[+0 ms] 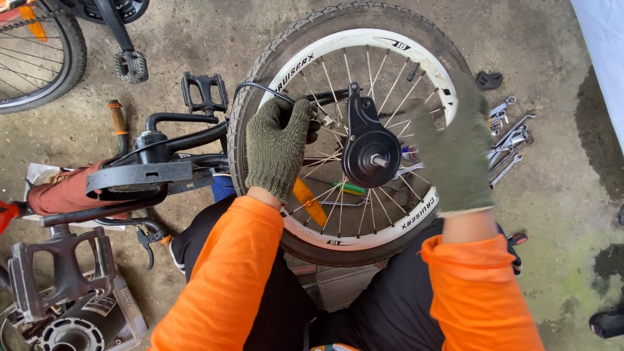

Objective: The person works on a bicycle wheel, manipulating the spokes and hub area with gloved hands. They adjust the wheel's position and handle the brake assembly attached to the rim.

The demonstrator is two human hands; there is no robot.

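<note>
the small white-rimmed bicycle wheel with a black knobby tyre (338, 55) lies flat across the person's lap. the left hand (278, 146) in a green knit glove has its fingers clenched around the spokes at nine o'clock of the black round hub drum (370, 153). the gloved right hand (455, 153) hovers at three o'clock, blurred, fingers released. steel wrenches (510, 140) lie on the concrete floor (552, 195) beyond.
</note>
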